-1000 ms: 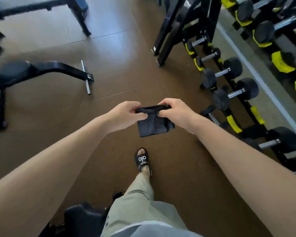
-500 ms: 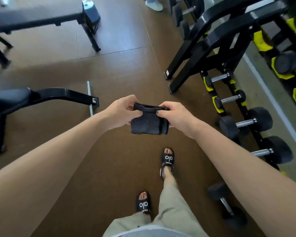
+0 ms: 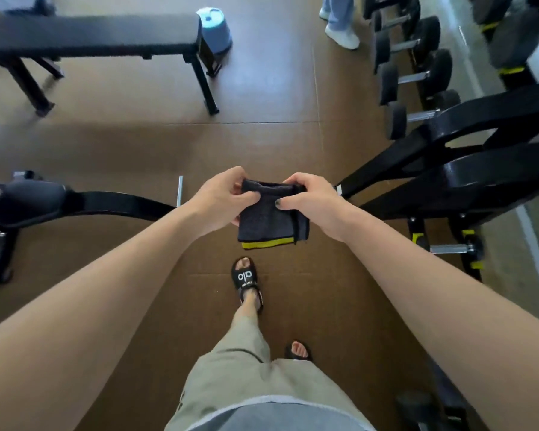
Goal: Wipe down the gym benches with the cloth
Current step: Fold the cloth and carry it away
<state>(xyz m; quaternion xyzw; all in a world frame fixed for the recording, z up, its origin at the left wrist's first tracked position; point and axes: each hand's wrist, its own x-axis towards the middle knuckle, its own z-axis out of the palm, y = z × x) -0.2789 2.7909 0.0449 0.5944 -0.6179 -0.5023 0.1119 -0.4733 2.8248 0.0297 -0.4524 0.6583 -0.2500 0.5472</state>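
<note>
Item: cloth (image 3: 269,217), dark grey, folded, held out in front of us above the brown floor (image 3: 131,144). We now see a yellow hem along its lower edge, which did not show half a second ago.

Left hand (image 3: 221,199): fingers and thumb curled round the cloth's upper left edge, grasping it as before.

Right hand (image 3: 308,202): thumb pinching the cloth's upper right part, fingers curled over the top edge, grip unchanged.

Flat bench (image 3: 91,34): black padded top, at upper left, well apart from the cloth; more of it is in view than earlier.

Blue bottle (image 3: 216,29): on the floor just beside the bench's right end.

Second bench frame (image 3: 75,203): at left, nearer our left forearm than before.

Dumbbell rack (image 3: 417,76): at right.

Our feet: black sandal (image 3: 246,279) forward, directly below the cloth; the stride has switched since the earlier frame.

Another person's white shoe (image 3: 343,37): top, right of centre.
</note>
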